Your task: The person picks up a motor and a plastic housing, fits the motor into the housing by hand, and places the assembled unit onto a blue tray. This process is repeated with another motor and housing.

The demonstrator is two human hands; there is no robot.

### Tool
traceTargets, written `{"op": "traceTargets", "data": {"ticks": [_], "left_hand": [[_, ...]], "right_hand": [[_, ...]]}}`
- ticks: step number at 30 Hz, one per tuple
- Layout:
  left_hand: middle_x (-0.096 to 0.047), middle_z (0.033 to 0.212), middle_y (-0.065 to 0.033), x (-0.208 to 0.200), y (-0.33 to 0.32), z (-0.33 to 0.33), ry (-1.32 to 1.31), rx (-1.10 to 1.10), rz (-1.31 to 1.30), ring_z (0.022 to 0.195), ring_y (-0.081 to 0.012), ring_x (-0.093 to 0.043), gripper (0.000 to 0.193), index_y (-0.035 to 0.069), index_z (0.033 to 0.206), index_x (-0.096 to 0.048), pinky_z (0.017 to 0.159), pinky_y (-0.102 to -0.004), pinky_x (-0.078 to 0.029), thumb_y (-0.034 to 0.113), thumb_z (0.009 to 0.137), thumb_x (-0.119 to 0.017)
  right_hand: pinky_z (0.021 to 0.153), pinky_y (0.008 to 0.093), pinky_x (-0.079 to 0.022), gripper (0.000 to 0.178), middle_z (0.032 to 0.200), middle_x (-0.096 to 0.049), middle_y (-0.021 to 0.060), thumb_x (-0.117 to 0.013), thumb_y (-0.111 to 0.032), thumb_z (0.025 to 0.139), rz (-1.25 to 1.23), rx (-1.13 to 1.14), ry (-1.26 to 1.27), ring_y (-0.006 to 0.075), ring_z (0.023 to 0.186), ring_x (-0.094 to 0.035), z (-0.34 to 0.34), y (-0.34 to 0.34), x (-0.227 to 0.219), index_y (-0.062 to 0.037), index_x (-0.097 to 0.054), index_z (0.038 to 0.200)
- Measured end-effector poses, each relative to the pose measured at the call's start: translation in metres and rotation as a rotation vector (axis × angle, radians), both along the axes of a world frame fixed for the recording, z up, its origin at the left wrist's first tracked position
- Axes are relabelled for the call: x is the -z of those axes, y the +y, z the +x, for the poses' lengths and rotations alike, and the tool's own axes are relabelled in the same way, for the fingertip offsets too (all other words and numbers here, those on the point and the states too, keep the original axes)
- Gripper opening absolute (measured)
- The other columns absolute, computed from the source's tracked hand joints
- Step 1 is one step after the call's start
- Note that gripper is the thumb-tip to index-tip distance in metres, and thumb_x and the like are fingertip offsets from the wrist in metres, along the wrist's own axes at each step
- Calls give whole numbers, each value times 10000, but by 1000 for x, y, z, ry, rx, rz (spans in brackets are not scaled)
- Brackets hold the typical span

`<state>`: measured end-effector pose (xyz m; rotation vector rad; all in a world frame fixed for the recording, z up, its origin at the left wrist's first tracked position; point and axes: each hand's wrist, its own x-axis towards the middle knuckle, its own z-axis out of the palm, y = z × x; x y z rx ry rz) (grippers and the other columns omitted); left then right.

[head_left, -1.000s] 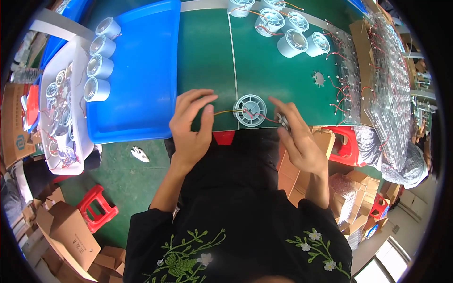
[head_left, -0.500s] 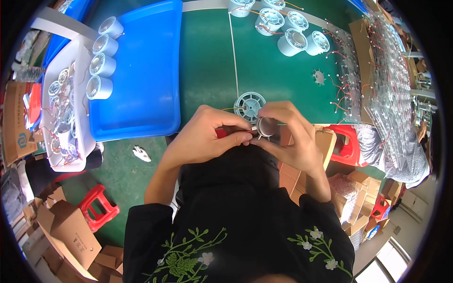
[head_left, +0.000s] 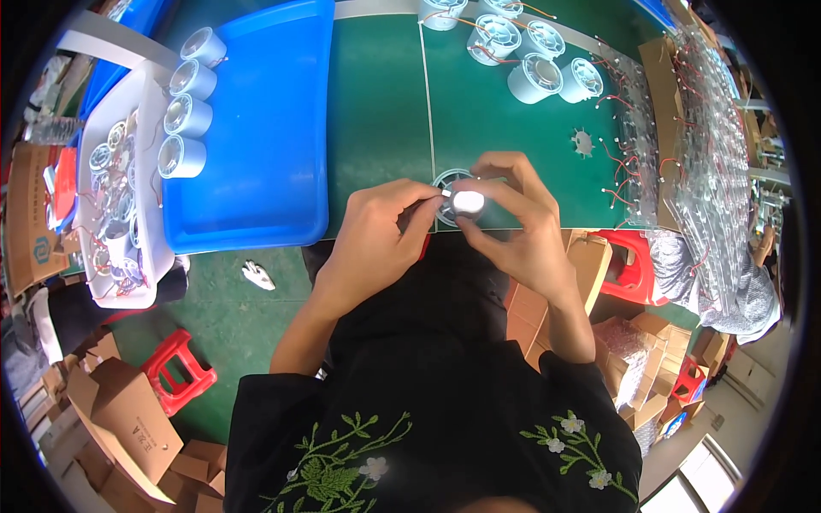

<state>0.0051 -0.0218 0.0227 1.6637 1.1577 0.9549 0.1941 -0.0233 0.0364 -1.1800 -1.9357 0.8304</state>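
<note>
Between the thumb and fingers of my right hand (head_left: 528, 231) is a small round disc (head_left: 468, 202), its face shining bright white. Close against its left side, my left hand (head_left: 376, 239) pinches a tiny white connector (head_left: 445, 193). Both hands are at the table's front edge, over a pale blue round housing (head_left: 444, 178) with a spoked inside. The disc and my fingers cover most of that housing, so I cannot tell whether they touch it.
A blue tray (head_left: 256, 145) lies left, with several white cups (head_left: 188, 115) along its left side. A white bin (head_left: 145, 188) of parts stands beyond it. More pale housings (head_left: 536, 77) stand at the back right, near a star-shaped plate (head_left: 582, 143) and wired clear strips (head_left: 634, 145).
Both hands have moved forward, away from my body, carrying the disc and connector over the pale blue housing. The disc's face has tilted and now catches the light.
</note>
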Motion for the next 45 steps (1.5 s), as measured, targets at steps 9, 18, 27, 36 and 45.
{"op": "traceTargets", "data": {"ticks": [9,18,27,36,45], "left_hand": [[-640,706,-89,6,-2,-11,122,-65,62,553,-144,-546,61,-12,897,-689,508,-263,-410,23,851,-670],[-646,713,-85,6,2,-9,65,-66,60,560,-133,-556,71,-9,911,-693,509,-256,-415,21,852,-666],[-676,726,-96,2,3,-15,119,-37,-85,561,-95,-553,75,-22,907,-703,506,-234,-414,11,851,-666],[-647,684,-102,11,3,-20,203,-49,62,503,-118,-490,69,-14,882,-713,468,-260,-359,7,827,-678],[-597,625,-98,24,4,-18,233,-43,25,487,-149,-471,77,4,878,-722,469,-296,-348,37,814,-692]], "right_hand": [[748,352,-526,415,1032,-617,108,-730,83,647,164,-32,-84,264,911,-622,-2,6,6,-22,-683,1045],[730,344,-523,430,1042,-635,104,-718,89,630,212,-29,-91,259,900,-617,-1,4,8,-14,-680,1046],[727,349,-522,419,1044,-637,103,-701,107,604,205,-55,-82,276,916,-613,2,8,6,-8,-671,1005],[730,356,-519,390,1030,-638,103,-698,116,606,225,-20,-101,281,915,-609,-7,2,8,-8,-661,974],[766,357,-507,361,1024,-658,87,-709,98,616,141,-21,-45,274,948,-599,-3,4,14,-26,-679,954]]}}
